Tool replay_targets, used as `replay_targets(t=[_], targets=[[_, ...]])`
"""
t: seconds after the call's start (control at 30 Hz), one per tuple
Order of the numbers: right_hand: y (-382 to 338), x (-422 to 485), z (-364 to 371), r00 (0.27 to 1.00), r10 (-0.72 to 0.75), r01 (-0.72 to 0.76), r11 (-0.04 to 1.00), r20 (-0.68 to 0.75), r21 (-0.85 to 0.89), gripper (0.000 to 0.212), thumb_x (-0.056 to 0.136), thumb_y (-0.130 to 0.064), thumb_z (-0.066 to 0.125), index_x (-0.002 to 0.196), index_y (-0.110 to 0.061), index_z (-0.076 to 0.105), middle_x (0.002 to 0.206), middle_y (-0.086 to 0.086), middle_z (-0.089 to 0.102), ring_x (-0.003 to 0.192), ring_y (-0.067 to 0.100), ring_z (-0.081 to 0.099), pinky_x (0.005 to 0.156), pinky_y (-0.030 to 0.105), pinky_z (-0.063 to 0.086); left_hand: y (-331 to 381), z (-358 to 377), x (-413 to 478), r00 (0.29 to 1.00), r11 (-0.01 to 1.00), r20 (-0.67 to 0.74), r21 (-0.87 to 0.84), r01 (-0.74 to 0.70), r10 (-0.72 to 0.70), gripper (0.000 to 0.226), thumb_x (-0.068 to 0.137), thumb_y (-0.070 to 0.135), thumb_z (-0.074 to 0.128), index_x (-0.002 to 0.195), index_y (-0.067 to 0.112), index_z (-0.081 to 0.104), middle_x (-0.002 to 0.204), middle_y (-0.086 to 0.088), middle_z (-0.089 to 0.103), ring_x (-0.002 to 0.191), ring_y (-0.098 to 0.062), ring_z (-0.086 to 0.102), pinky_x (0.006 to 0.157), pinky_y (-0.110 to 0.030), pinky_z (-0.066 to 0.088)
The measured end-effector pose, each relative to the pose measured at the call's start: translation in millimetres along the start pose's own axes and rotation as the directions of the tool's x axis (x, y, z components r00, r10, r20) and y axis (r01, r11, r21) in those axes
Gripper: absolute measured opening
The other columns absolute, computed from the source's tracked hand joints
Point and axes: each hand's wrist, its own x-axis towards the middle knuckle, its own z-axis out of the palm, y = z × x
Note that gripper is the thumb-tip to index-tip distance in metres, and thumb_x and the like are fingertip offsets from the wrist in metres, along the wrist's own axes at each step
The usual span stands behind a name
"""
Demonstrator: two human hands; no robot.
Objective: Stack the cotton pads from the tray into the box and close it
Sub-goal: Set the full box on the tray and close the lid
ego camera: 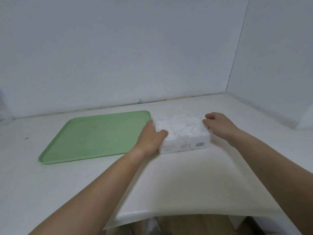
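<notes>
A white box (184, 146) with a barcode on its near side stands on the white table, right of the green tray (94, 138). White cotton pads (179, 126) fill its top in an uneven heap. My left hand (151, 136) holds the box's left end, thumb lying on the pads' near left corner. My right hand (218, 124) rests at the box's right end with fingers curled over the pads' edge. The tray holds nothing. No lid is visible.
White walls close the table off behind and on the right. A clear plastic object (5, 109) sits at the far left edge of the view. The table's near edge (169, 216) curves in front of me, with wooden floor below.
</notes>
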Motion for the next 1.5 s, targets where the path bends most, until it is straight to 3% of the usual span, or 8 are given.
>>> replay_targets(t=[0.1, 0.43, 0.53, 0.73, 0.9, 1.27, 1.37, 1.5], targets=[[2.5, -2.9, 10.9, 0.998, 0.032, -0.039, 0.991, 0.055, 0.126, 0.013, 0.083, -0.021, 0.045, 0.079, -0.017, 0.057, 0.076, 0.007, 0.052, 0.074, 0.022, 0.052, 0.072, 0.035, 0.04, 0.4, 4.0, -1.0, 0.999, 0.999, -0.006, -0.015, 0.046, -0.046, 0.049, 0.078, 0.043, 0.056, 0.119, 0.016, 0.055, 0.116, -0.001, 0.067, 0.11, -0.025, 0.063, 0.102, -0.042, 0.048], [-36.3, -6.7, 6.6, 0.996, 0.074, -0.061, 0.968, -0.046, 0.245, 0.01, 0.077, -0.01, 0.043, 0.07, -0.018, 0.041, 0.074, 0.008, 0.042, 0.07, 0.024, 0.043, 0.069, 0.037, 0.033, 34.5, -20.6, 8.7, 0.996, 0.999, -0.079, -0.011, -0.044, 0.043, 0.014, 0.089, 0.024, 0.058, 0.091, 0.011, 0.052, 0.091, -0.001, 0.059, 0.087, -0.024, 0.055, 0.069, -0.035, 0.041], [-63.0, -5.7, 13.4, 0.999, 0.042, -0.032, 0.959, -0.031, 0.282, 0.007, 0.08, -0.01, 0.044, 0.075, -0.015, 0.044, 0.078, 0.009, 0.047, 0.072, 0.024, 0.047, 0.068, 0.037, 0.037, 38.7, -51.2, 5.8, 0.994, 0.998, -0.091, -0.025, -0.055, 0.053, 0.038, 0.076, 0.033, 0.056, 0.107, 0.012, 0.063, 0.108, -0.002, 0.069, 0.101, -0.025, 0.063, 0.086, -0.038, 0.05], [-115.9, -6.8, 64.4, 1.0, -0.008, -0.002, 0.948, 0.03, 0.319, 0.013, 0.086, -0.012, 0.046, 0.074, -0.014, 0.049, 0.08, 0.011, 0.057, 0.073, 0.026, 0.057, 0.069, 0.035, 0.047, 17.4, -119.3, -6.1, 0.986, 1.0, -0.166, -0.013, -0.007, 0.005, 0.014, 0.086, 0.024, 0.06, 0.095, 0.013, 0.061, 0.095, -0.002, 0.065, 0.088, -0.022, 0.059, 0.069, -0.031, 0.041], [-150.2, -6.2, 125.7, 0.993, -0.041, 0.0, 0.942, 0.115, 0.335, 0.006, 0.079, -0.017, 0.049, 0.076, -0.013, 0.051, 0.079, 0.012, 0.056, 0.074, 0.024, 0.056, 0.069, 0.041, 0.05, -18.4, -176.9, -14.8, 0.973, 0.998, -0.224, -0.012, 0.062, -0.063, 0.048, 0.068, 0.036, 0.058, 0.103, 0.004, 0.064, 0.106, -0.013, 0.07, 0.089, -0.027, 0.064, 0.076, -0.036, 0.045], [-162.2, 6.0, 214.4, 0.973, -0.057, -0.012, 0.955, 0.223, 0.296, 0.014, 0.073, -0.026, 0.052, 0.076, -0.015, 0.059, 0.079, 0.012, 0.063, 0.077, 0.027, 0.062, 0.086, 0.053, 0.055, -88.2, -226.9, -12.0, 0.964, 0.989, -0.22, -0.049, 0.143, -0.15, 0.008, 0.083, 0.02, 0.064, 0.086, 0.013, 0.063, 0.083, -0.002, 0.067, 0.079, -0.022, 0.065, 0.072, -0.033, 0.05], [-155.1, 6.9, 218.9, 0.969, -0.069, -0.003, 0.957, 0.237, 0.291, 0.015, 0.07, -0.031, 0.052, 0.078, -0.019, 0.057, 0.077, 0.008, 0.059, 0.07, 0.023, 0.056, 0.07, 0.042, 0.051, -103.0, -228.3, -7.2, 0.964, 0.984, -0.199, -0.073, 0.163, -0.175, 0.035, 0.07, 0.033, 0.063, 0.097, 0.011, 0.066, 0.099, -0.008, 0.073, 0.097, -0.03, 0.07, 0.092, -0.045, 0.053], [-147.8, 14.7, 215.9, 0.961, -0.055, -0.06, 0.916, 0.273, 0.397, 0.019, 0.09, -0.023, 0.055, 0.096, -0.007, 0.064, 0.085, 0.008, 0.065, 0.07, 0.023, 0.062, 0.061, 0.033, 0.054, -111.5, -232.8, -1.4, 0.957, 0.962, -0.205, -0.226, 0.156, -0.203, 0.011, 0.09, 0.023, 0.061, 0.093, 0.013, 0.064, 0.09, -0.006, 0.067, 0.081, -0.024, 0.064, 0.077, -0.034, 0.051]])
